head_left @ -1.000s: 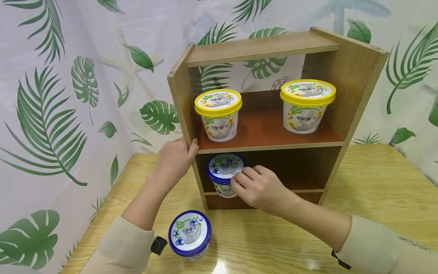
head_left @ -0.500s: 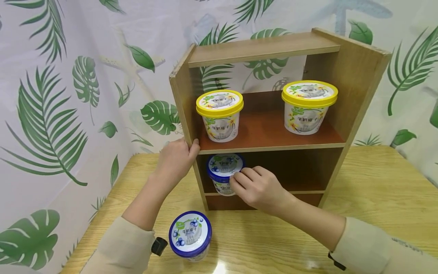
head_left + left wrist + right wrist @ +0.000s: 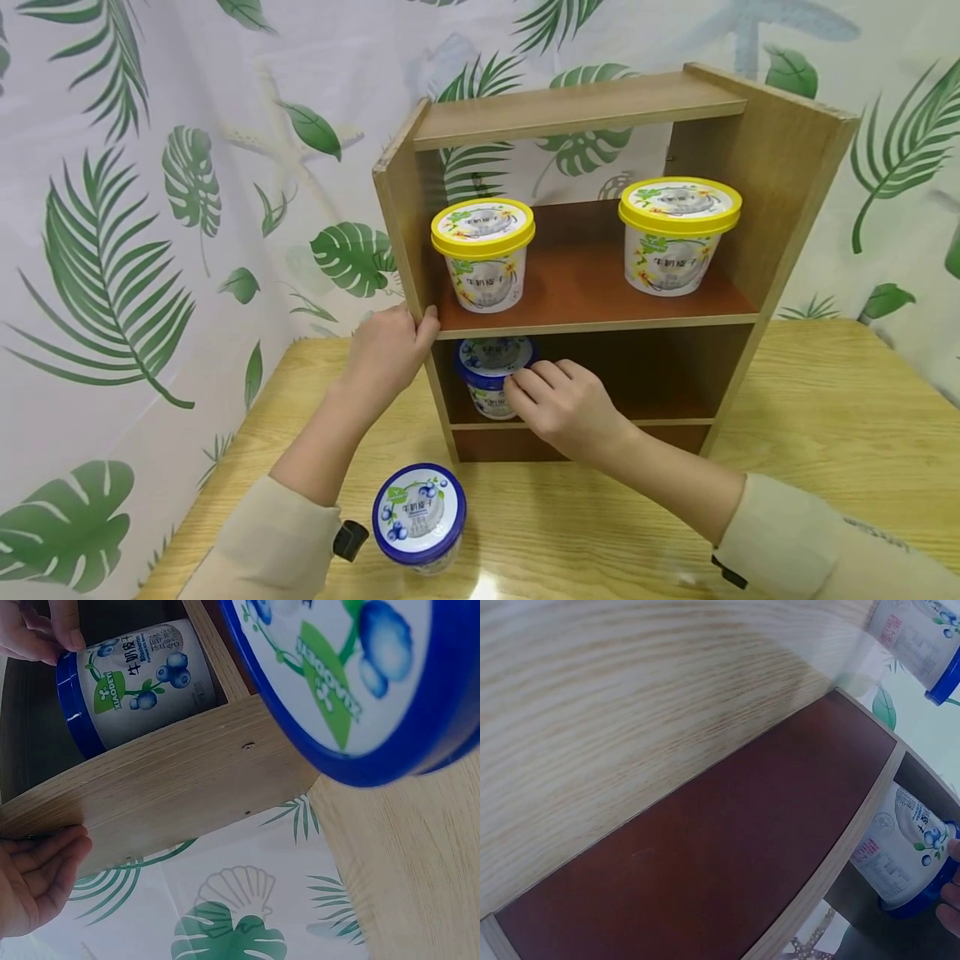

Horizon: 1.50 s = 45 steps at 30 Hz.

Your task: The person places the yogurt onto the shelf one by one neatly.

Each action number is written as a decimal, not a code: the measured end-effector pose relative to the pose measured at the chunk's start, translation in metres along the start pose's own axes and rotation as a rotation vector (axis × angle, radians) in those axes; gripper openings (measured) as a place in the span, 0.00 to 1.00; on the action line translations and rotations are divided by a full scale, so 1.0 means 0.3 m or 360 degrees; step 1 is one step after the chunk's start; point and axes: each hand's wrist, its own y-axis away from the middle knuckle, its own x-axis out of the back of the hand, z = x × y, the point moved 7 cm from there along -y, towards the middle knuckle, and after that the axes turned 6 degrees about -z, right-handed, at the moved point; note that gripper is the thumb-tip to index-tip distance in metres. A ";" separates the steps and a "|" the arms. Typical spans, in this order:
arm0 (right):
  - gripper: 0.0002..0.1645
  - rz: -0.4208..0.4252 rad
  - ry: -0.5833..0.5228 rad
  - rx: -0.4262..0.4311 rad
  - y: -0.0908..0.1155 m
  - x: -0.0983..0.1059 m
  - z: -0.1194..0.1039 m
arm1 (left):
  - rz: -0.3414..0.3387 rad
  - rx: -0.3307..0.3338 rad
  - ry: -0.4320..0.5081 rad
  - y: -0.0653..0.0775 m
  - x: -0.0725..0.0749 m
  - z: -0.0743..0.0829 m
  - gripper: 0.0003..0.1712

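My right hand (image 3: 566,408) grips the lid rim of a white tub (image 3: 492,403) with a blue lid and blueberry pictures. This tub is in the left end of the wooden shelf's (image 3: 600,326) middle compartment, upright, its base right at the front edge. In the left wrist view, the right hand's fingers (image 3: 70,634) lie on the rim of that tub (image 3: 150,686). My left hand (image 3: 386,354) holds the shelf's left side panel, thumb at the front edge and fingers along the outside. A second blue-lidded tub (image 3: 420,512) stands on the table before the shelf.
Two yellow-lidded tubs, one on the left (image 3: 483,267) and one on the right (image 3: 675,242), stand on the upper red-brown board. The shelf stands on a wood-grain table (image 3: 810,500). Leaf-printed sheeting (image 3: 247,208) hangs behind and to the left.
The tub in my right hand has moved back and slightly up into the middle compartment; its base formerly overlapped the front edge. My left hand keeps its hold on the panel.
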 end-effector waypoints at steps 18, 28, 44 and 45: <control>0.13 -0.0003 -0.0118 0.0069 0.019 0.014 -0.011 | -0.0002 -0.0009 0.0029 0.000 -0.001 0.002 0.23; 0.12 0.0090 -0.0179 0.0140 0.020 0.039 -0.046 | 0.0002 -0.0007 -0.0002 -0.002 -0.001 0.002 0.23; 0.19 0.0011 -0.0318 0.0333 0.003 0.095 -0.158 | 0.0046 -0.0038 -0.0020 -0.001 0.006 0.005 0.23; 0.19 0.0010 -0.0324 0.0348 0.001 0.098 -0.164 | 0.0043 -0.0035 -0.0018 -0.002 0.006 0.004 0.23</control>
